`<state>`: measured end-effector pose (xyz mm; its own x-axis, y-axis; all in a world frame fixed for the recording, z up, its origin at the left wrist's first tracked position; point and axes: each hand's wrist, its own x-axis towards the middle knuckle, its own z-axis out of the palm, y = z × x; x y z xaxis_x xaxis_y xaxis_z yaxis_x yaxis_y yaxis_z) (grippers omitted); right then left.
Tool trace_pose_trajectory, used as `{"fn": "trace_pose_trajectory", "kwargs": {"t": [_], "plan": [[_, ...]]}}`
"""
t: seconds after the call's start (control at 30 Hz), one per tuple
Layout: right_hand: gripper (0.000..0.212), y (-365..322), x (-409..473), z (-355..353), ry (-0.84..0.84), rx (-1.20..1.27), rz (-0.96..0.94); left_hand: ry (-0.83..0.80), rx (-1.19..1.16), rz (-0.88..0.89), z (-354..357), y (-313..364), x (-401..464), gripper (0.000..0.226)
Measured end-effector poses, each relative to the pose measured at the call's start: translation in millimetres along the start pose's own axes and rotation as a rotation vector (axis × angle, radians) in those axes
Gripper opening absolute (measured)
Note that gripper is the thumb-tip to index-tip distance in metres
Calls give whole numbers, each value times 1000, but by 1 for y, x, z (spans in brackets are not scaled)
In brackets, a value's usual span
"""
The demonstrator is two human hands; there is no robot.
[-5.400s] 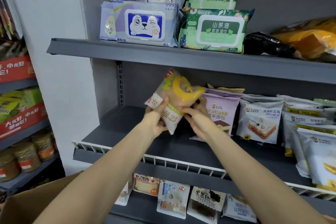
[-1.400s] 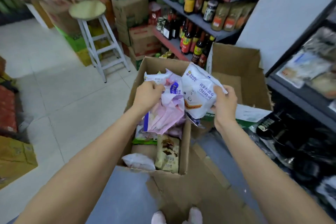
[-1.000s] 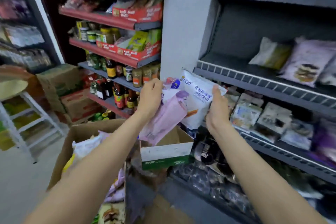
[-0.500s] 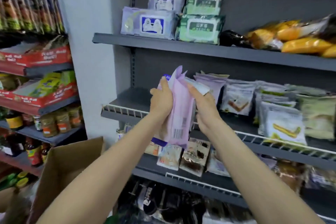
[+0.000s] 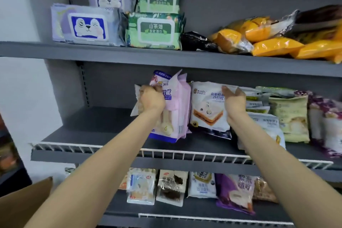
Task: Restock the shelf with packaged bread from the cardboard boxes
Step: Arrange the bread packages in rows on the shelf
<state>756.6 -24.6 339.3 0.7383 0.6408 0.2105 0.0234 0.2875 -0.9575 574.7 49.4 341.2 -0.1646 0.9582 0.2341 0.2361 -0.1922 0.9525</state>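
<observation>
Head view: bread packs at the middle shelf

Left hand [image 5: 152,100] has its fingers [image 5: 157,89] curled tight round a bunch of pink bread packs [image 5: 178,109], held upright with the lower edges on the middle shelf [image 5: 103,131]. Blue top of one pack reads "XIAN DU"; the rest of the print is covered by the hand. A pale pack sticks out left of the fist, label unreadable.

Right hand [image 5: 234,100] is palm-up with loose, half-spread fingers [image 5: 226,89] against the top right edge of a white sandwich-bread pack [image 5: 208,109]; a firm grip is not visible. That pack leans upright just right of the pink ones, touching them, and carries the "XianDu" logo, Chinese lines partly hidden, and a sliced sandwich picture.

Further right on the same shelf: more bread packs in white, cream-yellow and purple, overlapping, partly behind the right forearm. A white wire rail [image 5: 185,153] runs along the shelf front.

Upper shelf: wet wipe packs [image 5: 87,26] with a cartoon dog, green packs [image 5: 154,30] reading "山茶油" and "80", a black bag and orange bags.

Lower shelf: a row of small bread packs [image 5: 171,188], text blurred. Cardboard box flap [image 5: 24,203] at bottom left.
</observation>
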Motion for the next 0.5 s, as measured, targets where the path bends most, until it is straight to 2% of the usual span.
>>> {"fn": "trace_pose_trajectory", "kwargs": {"t": [0.1,0.23,0.33,0.43,0.5], "plan": [[62,10,23,-1,10,-21,1,-6,-4,29,19,-7,11,40],[56,31,47,2,-5,-314,-96,47,58,12,34,-12,9,46],[46,53,60,-1,8,-635,-296,61,102,-29,43,-9,5,52],[70,70,62,-5,54,-1020,-533,61,147,-59,50,-6,4,57],[72,74,59,-6,6,-1173,-691,49,110,-58,54,-7,4,65]]}}
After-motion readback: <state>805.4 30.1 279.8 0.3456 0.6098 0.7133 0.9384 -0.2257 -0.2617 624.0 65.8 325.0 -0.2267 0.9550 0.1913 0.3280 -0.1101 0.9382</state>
